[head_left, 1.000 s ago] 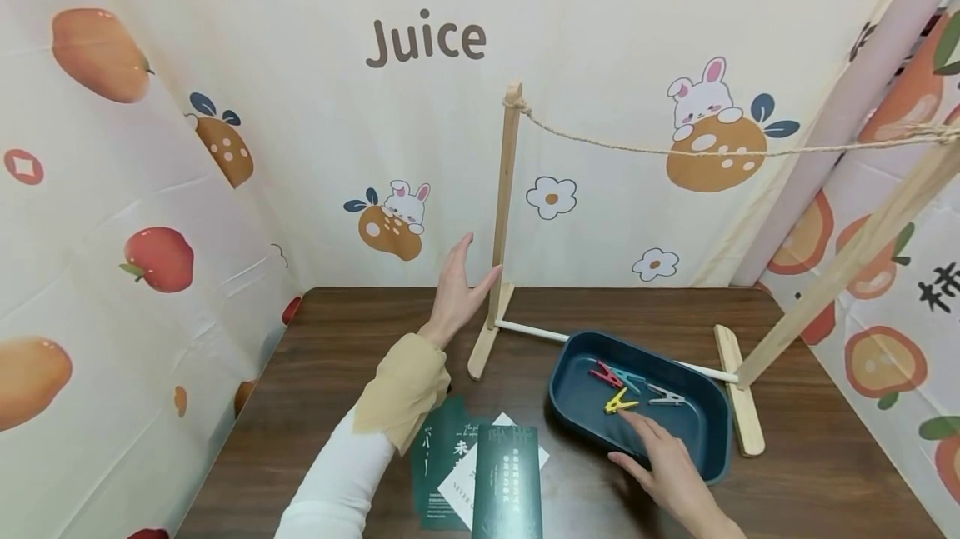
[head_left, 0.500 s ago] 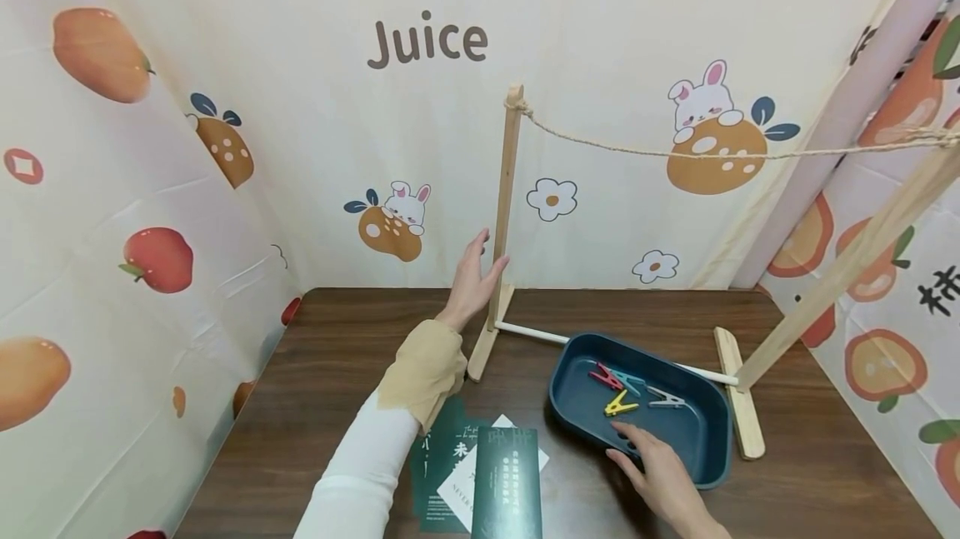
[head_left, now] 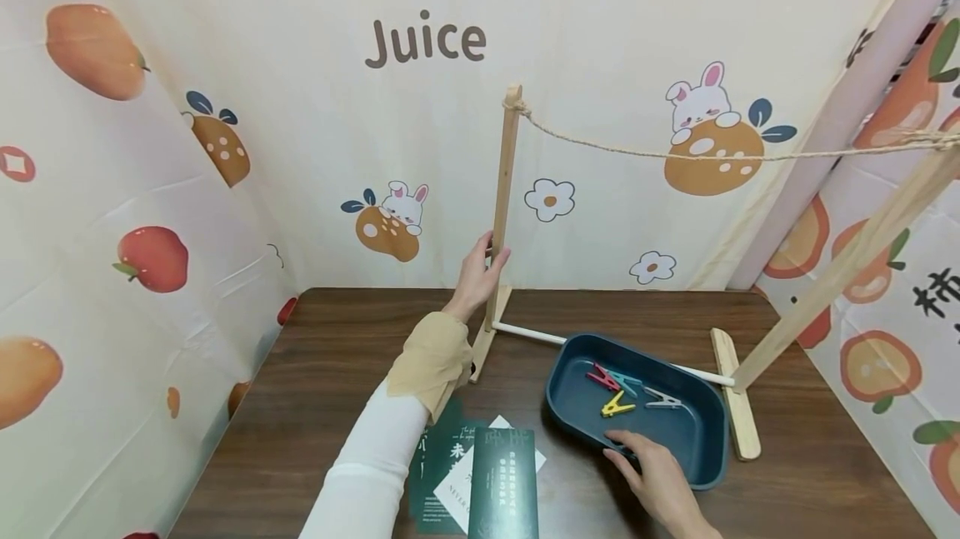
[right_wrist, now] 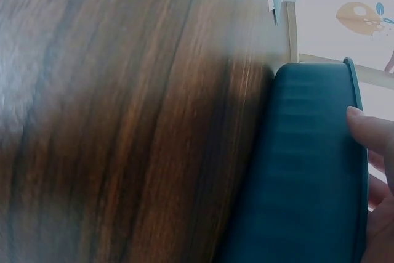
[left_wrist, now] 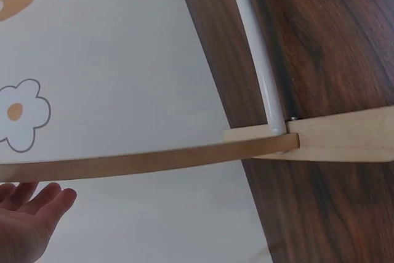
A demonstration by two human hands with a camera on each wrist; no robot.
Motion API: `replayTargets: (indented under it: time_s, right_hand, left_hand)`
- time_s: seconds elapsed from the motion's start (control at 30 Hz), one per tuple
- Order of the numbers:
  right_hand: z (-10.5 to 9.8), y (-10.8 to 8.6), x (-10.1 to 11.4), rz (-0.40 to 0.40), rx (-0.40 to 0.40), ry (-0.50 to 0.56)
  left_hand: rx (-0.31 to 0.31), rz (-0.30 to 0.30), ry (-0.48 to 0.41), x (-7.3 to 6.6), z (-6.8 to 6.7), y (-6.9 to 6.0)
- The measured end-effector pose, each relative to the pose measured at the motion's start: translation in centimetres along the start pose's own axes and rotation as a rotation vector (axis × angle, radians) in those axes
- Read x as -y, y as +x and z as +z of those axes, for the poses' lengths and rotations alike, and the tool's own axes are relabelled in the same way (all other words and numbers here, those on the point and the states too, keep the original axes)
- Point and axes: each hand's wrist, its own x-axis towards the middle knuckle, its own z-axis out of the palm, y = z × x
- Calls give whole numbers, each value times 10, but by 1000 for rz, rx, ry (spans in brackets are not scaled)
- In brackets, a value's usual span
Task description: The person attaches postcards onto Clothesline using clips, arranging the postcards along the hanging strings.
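My left hand is at the left wooden post of a rope stand, thumb toward the post's front side. In the left wrist view, the fingers lie close along the post, not curled round it; contact is unclear. My right hand holds the near rim of a dark blue tray, thumb outside and fingers over the edge. Inside the tray lie a red clothespin, a teal clothespin, a yellow clothespin and a grey clothespin.
Dark green and white printed cards overlap at the table's near edge. A rope spans from the left post to the right post. A white rod joins the stand's feet behind the tray. Printed curtains surround the wooden table.
My left hand has moved right, up against the post. My right hand has drawn back slightly from above the clothespins to the tray's near rim.
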Motion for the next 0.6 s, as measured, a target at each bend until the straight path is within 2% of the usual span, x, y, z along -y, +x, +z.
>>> replayTargets:
  time_s: [0.3,0.6]
  right_hand:
    - [2,-2,-1,4,-24,-3]
    - [4,-3,-1,-10,-64,-25]
  left_hand:
    - [3,-57,-31,-2,2,3]
    - [-25,-14,-13,0,-2,2]
